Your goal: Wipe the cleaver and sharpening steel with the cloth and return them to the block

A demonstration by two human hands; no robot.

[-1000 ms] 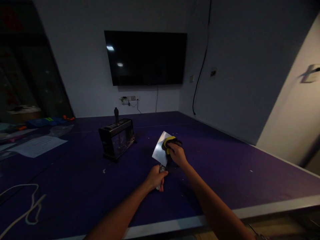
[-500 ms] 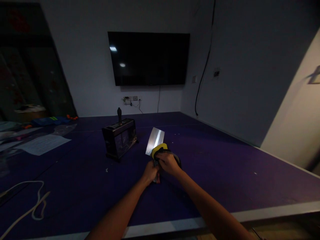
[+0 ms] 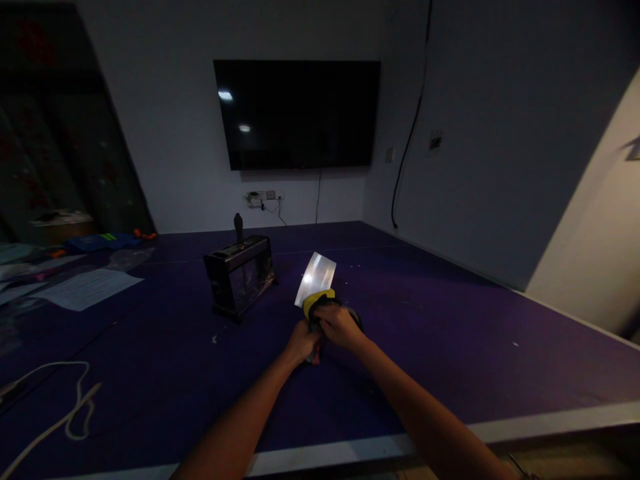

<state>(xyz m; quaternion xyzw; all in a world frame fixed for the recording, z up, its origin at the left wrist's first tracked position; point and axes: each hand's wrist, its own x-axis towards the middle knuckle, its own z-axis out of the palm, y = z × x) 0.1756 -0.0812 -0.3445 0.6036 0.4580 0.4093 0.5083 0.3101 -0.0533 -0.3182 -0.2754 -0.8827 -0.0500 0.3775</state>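
In the middle of the head view, a broad, shiny metal blade (image 3: pixel 316 275) like a cleaver's sticks up and away from my hands. My left hand (image 3: pixel 301 341) is closed around its lower part, and a reddish end (image 3: pixel 315 357) shows below the fist. Across the base of the blade lies a yellow-and-black piece (image 3: pixel 316 298) of unclear kind. My right hand (image 3: pixel 339 323) grips this piece from above, its fingers bent and close against the left hand. A dark curved band shows just right of the right hand. Between the hands, the contact is hidden.
A black box-shaped device (image 3: pixel 240 277) with an upright dark handle stands left of my hands on the purple table (image 3: pixel 440 347). Papers (image 3: pixel 90 288), plastic film and a white cable (image 3: pixel 75 407) lie farther left. A television (image 3: pixel 300 117) hangs on the wall behind.
The blade has tilted and shifted slightly to the right, and its bright reflection has changed. Both hands keep their grip in nearly the same place.
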